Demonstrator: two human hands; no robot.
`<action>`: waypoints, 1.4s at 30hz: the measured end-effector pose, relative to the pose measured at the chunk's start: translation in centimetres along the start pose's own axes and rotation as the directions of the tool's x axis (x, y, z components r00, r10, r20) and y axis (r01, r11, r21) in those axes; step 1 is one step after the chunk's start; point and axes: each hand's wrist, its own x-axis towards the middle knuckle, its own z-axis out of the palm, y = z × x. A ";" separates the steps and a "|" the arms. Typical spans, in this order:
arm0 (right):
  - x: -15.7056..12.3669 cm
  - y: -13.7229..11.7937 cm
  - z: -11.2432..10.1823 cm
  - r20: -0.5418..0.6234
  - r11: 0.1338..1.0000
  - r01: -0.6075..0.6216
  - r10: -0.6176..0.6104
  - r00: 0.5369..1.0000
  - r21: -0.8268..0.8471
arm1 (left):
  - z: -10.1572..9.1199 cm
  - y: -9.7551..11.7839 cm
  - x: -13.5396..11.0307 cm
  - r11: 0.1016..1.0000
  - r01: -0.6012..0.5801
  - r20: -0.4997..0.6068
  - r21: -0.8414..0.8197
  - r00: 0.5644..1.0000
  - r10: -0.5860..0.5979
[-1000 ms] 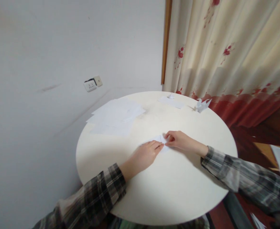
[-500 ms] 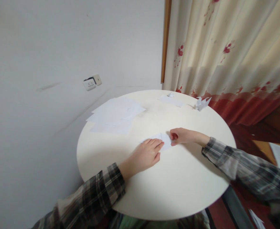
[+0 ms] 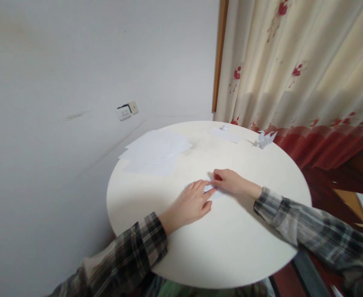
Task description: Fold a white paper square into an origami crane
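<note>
A small white folded paper [image 3: 210,190] lies in the middle of the round cream table [image 3: 231,247], mostly hidden under my hands. My left hand [image 3: 191,203] lies flat on it with fingers stretched out, pressing it down. My right hand [image 3: 227,181] meets it from the right, fingers curled in a pinch on the paper's edge. Both arms wear plaid sleeves.
A loose stack of white sheets [image 3: 155,152] lies at the table's back left. A single sheet [image 3: 225,134] with a paper scrap [image 3: 224,127] and a folded paper crane [image 3: 264,138] sit near the far edge. A wall socket [image 3: 126,110] is behind; a flowered curtain [image 3: 295,66] hangs right.
My right hand slid left along the paper toward my left hand, so less of the paper shows. The left hand stayed pressed on it. The view shifted slightly.
</note>
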 end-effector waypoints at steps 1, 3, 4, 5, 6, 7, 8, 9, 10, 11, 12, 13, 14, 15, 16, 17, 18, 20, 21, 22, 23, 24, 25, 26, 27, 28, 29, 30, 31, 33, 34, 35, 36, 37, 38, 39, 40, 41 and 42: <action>-0.4 -0.3 0.9 -0.077 0.997 -0.018 0.013 0.997 -0.074 | -0.1 0.2 0.0 1.000 0.001 -0.002 -0.006 1.000 -0.002; -1.1 -0.7 2.2 -0.218 0.973 -0.007 -0.045 0.975 -0.230 | -0.1 0.4 0.1 1.000 0.003 -0.013 -0.028 1.000 -0.003; -1.4 -0.8 2.7 -0.233 0.957 0.003 -0.073 0.970 -0.290 | 0.0 0.4 0.1 0.999 0.003 -0.025 -0.047 1.000 -0.004; -1.5 -0.9 2.9 -0.239 0.944 -0.001 -0.083 0.968 -0.331 | 0.0 0.3 0.2 0.997 0.006 -0.042 -0.071 0.999 -0.009; -1.6 -0.9 3.1 -0.233 0.932 -0.001 -0.090 0.968 -0.364 | 0.1 0.2 0.3 0.995 0.017 -0.065 -0.103 0.998 -0.024; -1.6 -1.0 3.1 -0.225 0.923 -0.006 -0.088 0.970 -0.385 | 0.3 -0.1 0.4 0.990 0.039 -0.092 -0.137 0.994 -0.052; -1.6 -1.0 3.0 -0.219 0.917 -0.012 -0.082 0.972 -0.398 | 0.4 -0.4 0.5 0.982 0.076 -0.118 -0.171 0.988 -0.097; -1.6 -1.1 2.8 -0.215 0.913 -0.018 -0.077 0.974 -0.407 | 0.5 -0.7 0.7 0.971 0.127 -0.141 -0.201 0.977 -0.157; -1.5 -1.2 2.7 -0.212 0.911 -0.024 -0.070 0.975 -0.411 | 0.7 -1.0 1.0 0.957 0.185 -0.152 -0.223 0.963 -0.221; -1.5 -1.2 2.5 -0.210 0.912 -0.030 -0.062 0.976 -0.410 | 0.8 -1.2 1.2 0.941 0.240 -0.148 -0.239 0.949 -0.279; -1.5 -1.3 2.4 -0.207 0.913 -0.037 -0.052 0.977 -0.406 | 0.9 -1.5 1.4 0.925 0.282 -0.131 -0.254 0.938 -0.322; -1.6 -1.4 2.2 -0.201 0.915 -0.044 -0.041 0.979 -0.400 | 1.0 -1.6 1.7 0.909 0.315 -0.104 -0.273 0.930 -0.353; -1.6 -1.5 2.2 -0.194 0.918 -0.052 -0.028 0.981 -0.394 | 1.1 -1.8 1.9 0.896 0.337 -0.075 -0.289 0.925 -0.373; -1.6 -1.6 2.1 -0.188 0.919 -0.061 -0.015 0.982 -0.390 | 1.2 -1.9 2.1 0.885 0.356 -0.047 -0.300 0.921 -0.387; -1.7 -1.7 2.1 -0.184 0.919 -0.069 -0.004 0.983 -0.389 | 1.2 -1.9 2.2 0.878 0.373 -0.024 -0.301 0.917 -0.398; -1.7 -1.7 2.1 -0.182 0.918 -0.077 0.006 0.983 -0.389 | 1.1 -2.0 2.2 0.873 0.389 -0.007 -0.294 0.913 -0.409; -1.7 -1.8 2.1 -0.182 0.917 -0.084 0.012 0.983 -0.390 | 1.1 -2.0 2.3 0.870 0.405 0.005 -0.281 0.907 -0.420; -1.7 -1.8 2.1 -0.185 0.915 -0.089 0.016 0.983 -0.393 | 0.9 -2.0 2.2 0.868 0.427 0.020 -0.252 0.900 -0.436; -1.7 -1.7 2.2 -0.185 0.915 -0.087 0.014 0.983 -0.394 | 0.7 -2.0 2.1 0.870 0.431 0.027 -0.241 0.899 -0.438; -1.7 -1.7 2.2 -0.187 0.915 -0.084 0.009 0.982 -0.395 | 0.6 -2.0 2.1 0.872 0.432 0.034 -0.231 0.899 -0.436; -1.7 -1.7 2.2 -0.189 0.915 -0.080 0.004 0.982 -0.396 | 0.5 -1.9 2.0 0.875 0.430 0.040 -0.221 0.901 -0.432; -1.7 -1.6 2.3 -0.191 0.915 -0.076 -0.002 0.982 -0.397 | 0.5 -1.9 2.0 0.879 0.428 0.045 -0.210 0.903 -0.428; -1.8 -1.6 2.3 -0.194 0.914 -0.073 -0.006 0.981 -0.399 | 0.5 -1.9 2.0 0.884 0.424 0.045 -0.198 0.905 -0.424; -1.8 -1.6 2.3 -0.195 0.914 -0.071 -0.009 0.981 -0.400 | 0.5 -1.9 1.9 0.888 0.422 0.041 -0.185 0.906 -0.422; -1.8 -1.6 2.3 -0.195 0.913 -0.068 -0.013 0.981 -0.402 | 0.5 -1.9 1.9 0.890 0.422 0.032 -0.172 0.906 -0.423; -1.8 -1.5 2.3 -0.192 0.913 -0.066 -0.014 0.981 -0.403 | 0.6 -1.9 1.8 0.892 0.423 0.022 -0.161 0.905 -0.425; -1.8 -1.5 2.2 -0.189 0.913 -0.065 -0.013 0.982 -0.402 | 0.6 -2.0 1.7 0.892 0.427 0.015 -0.151 0.903 -0.429; -1.8 -1.5 2.2 -0.183 0.914 -0.064 -0.011 0.983 -0.402 | 0.7 -2.0 1.6 0.890 0.434 0.011 -0.144 0.900 -0.437; -1.8 -1.5 2.2 -0.176 0.914 -0.066 -0.006 0.984 -0.400 | 0.7 -2.1 1.5 0.885 0.444 0.012 -0.138 0.894 -0.447; -1.8 -1.5 2.1 -0.168 0.915 -0.071 0.004 0.986 -0.398 | 0.6 -2.1 1.3 0.876 0.467 0.018 -0.121 0.883 -0.469; -1.8 -1.5 2.1 -0.167 0.916 -0.073 0.007 0.986 -0.396 | 0.5 -2.0 1.2 0.875 0.474 0.008 -0.099 0.880 -0.475; -1.8 -1.5 2.0 -0.169 0.917 -0.073 0.007 0.986 -0.391 | 0.4 -1.8 1.1 0.881 0.469 -0.019 -0.063 0.882 -0.471; -1.8 -1.6 2.0 -0.176 0.920 -0.073 0.004 0.984 -0.385 | 0.3 -1.6 1.0 0.893 0.449 -0.057 -0.016 0.891 -0.450; -1.9 -1.6 2.0 -0.190 0.924 -0.071 -0.002 0.982 -0.376 | 0.2 -1.4 1.0 0.911 0.411 -0.099 0.034 0.908 -0.406; -1.9 -1.6 2.0 -0.210 0.928 -0.070 -0.009 0.978 -0.366 | 0.1 -1.1 0.9 0.934 0.348 -0.132 0.077 0.932 -0.337; -1.9 -1.6 2.0 -0.234 0.932 -0.068 -0.018 0.972 -0.356 | 0.1 -0.9 0.9 0.958 0.267 -0.148 0.099 0.956 -0.252; -2.0 -1.6 2.0 -0.260 0.937 -0.062 -0.032 0.965 -0.344 | 0.2 -0.8 0.9 0.980 0.170 -0.146 0.100 0.977 -0.155; -2.0 -1.4 2.0 -0.283 0.943 -0.047 -0.050 0.958 -0.328 | 0.3 -0.7 0.8 0.994 0.068 -0.127 0.089 0.990 -0.056; -1.9 -1.2 2.0 -0.296 0.951 -0.016 -0.079 0.952 -0.308 | 0.4 -0.7 0.8 0.997 -0.023 -0.101 0.070 0.994 0.030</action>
